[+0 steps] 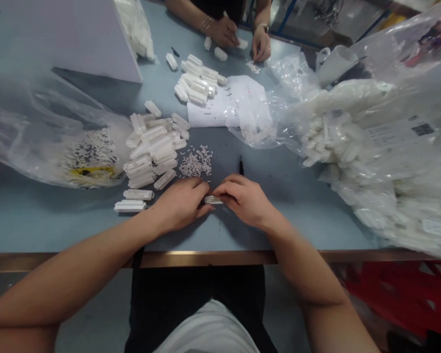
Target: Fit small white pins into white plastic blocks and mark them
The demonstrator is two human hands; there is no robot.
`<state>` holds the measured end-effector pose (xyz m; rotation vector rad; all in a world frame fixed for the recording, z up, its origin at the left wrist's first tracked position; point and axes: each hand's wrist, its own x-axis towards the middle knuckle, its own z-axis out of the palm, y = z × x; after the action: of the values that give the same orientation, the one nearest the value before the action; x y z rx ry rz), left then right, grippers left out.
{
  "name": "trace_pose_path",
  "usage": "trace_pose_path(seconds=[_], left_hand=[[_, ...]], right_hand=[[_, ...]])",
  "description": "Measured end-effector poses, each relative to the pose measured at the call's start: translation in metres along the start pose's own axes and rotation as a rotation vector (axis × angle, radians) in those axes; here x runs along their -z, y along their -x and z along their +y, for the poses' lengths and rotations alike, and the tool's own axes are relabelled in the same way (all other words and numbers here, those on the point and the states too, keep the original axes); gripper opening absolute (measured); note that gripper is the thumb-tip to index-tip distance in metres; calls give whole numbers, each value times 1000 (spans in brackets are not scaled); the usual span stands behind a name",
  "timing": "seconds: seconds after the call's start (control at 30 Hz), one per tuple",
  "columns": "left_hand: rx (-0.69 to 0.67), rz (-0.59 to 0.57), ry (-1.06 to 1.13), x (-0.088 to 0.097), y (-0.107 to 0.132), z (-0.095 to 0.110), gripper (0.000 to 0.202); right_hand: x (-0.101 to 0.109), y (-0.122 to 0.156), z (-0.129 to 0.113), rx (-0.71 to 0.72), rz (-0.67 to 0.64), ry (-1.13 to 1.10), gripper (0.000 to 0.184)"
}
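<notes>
left hand (183,203), right hand (244,200) at piece (212,199) near edge (213,258)

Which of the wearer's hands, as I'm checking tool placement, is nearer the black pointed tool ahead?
Right. The right hand is on the wearer's side of the black pointed tool; the left hand is farther away, to the left.

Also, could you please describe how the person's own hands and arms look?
The bare left hand and bare right hand wear no gloves; no ring, watch or bracelet is visible. Both bare forearms show no sleeves.
</notes>
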<state>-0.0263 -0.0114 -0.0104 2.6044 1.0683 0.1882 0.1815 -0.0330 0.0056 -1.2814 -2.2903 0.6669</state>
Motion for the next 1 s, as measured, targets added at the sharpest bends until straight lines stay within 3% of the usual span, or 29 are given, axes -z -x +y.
trace_pose_path(seconds=[0.27,0.53,1.0], left_hand=[[21,18,31,-5,-1,1,31],[-25,13,-23,-6,-1,0,35],[-7,-29,-52,-3,-5,4,35]], right_hand=[[-4,-1,0,70,-17,49,14],[-4,-2,-2,26,-50,75,14],[-5,-8,2,-42,-80,-154,10]])
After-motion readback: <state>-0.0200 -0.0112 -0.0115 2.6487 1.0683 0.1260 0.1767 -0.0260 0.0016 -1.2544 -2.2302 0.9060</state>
